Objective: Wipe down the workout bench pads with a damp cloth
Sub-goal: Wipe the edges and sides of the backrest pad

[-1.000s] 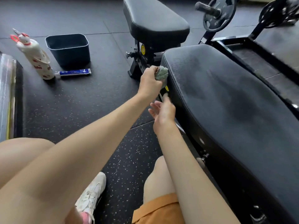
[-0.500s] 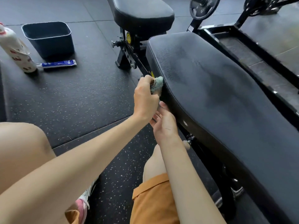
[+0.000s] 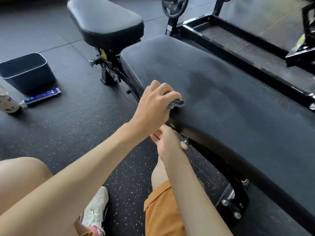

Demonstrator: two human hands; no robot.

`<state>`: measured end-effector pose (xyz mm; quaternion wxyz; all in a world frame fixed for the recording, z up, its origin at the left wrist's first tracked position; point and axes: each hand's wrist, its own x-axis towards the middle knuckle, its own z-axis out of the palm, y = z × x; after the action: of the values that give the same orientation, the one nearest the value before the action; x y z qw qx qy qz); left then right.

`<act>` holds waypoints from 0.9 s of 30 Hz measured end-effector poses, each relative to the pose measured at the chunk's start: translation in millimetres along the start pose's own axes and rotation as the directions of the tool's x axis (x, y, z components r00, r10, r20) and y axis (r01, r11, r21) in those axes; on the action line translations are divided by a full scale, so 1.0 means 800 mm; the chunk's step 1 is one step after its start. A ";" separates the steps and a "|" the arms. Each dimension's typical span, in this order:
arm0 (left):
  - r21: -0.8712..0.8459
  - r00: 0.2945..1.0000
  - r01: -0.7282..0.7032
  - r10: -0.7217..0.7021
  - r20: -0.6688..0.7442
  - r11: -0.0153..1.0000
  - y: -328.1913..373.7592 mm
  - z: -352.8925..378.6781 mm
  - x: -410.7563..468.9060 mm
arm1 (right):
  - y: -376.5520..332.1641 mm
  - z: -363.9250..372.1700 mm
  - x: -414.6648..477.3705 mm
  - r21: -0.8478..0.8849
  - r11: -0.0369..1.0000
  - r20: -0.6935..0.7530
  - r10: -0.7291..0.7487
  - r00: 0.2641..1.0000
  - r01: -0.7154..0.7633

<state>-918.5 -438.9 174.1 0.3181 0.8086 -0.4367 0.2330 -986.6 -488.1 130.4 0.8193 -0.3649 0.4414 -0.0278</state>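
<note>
Bunched grey-green cloth (image 3: 176,103) on near edge of long black bench pad (image 3: 221,99), damp-dark patches

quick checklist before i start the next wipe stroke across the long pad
1. Cloth in the grip: the left hand is curled round the bunched cloth. Ok.
2. Cloth on the surface: it sits against the near edge of the long pad. Ok.
3. Path ahead: nothing lies on the pad's top. Ok.
4. Other hand out of the way: the right hand is below the pad's side edge, fingers relaxed, holding nothing. Ok.
5. Cloth damp enough: cannot tell.
6. Seat pad already wiped: cannot tell.
</note>
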 end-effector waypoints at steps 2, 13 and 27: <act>0.061 0.992 0.071 -0.077 0.103 0.996 0.009 0.001 0.020 | -0.001 -0.003 -0.004 0.018 1.000 -0.011 -0.009 1.000 0.009; 0.129 0.949 0.142 -0.172 0.264 0.981 0.007 -0.015 0.051 | -0.011 -0.014 -0.032 0.097 0.992 -0.041 -0.076 0.996 0.079; -0.027 0.964 0.264 -0.265 -0.031 0.964 0.035 0.001 0.006 | -0.006 -0.043 -0.031 0.130 0.975 -0.169 -0.159 0.973 0.182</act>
<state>-939.8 -454.2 185.5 0.3628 0.8520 -0.3217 0.1975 -1026.0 -502.0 139.3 0.8008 -0.3377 0.4684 -0.1589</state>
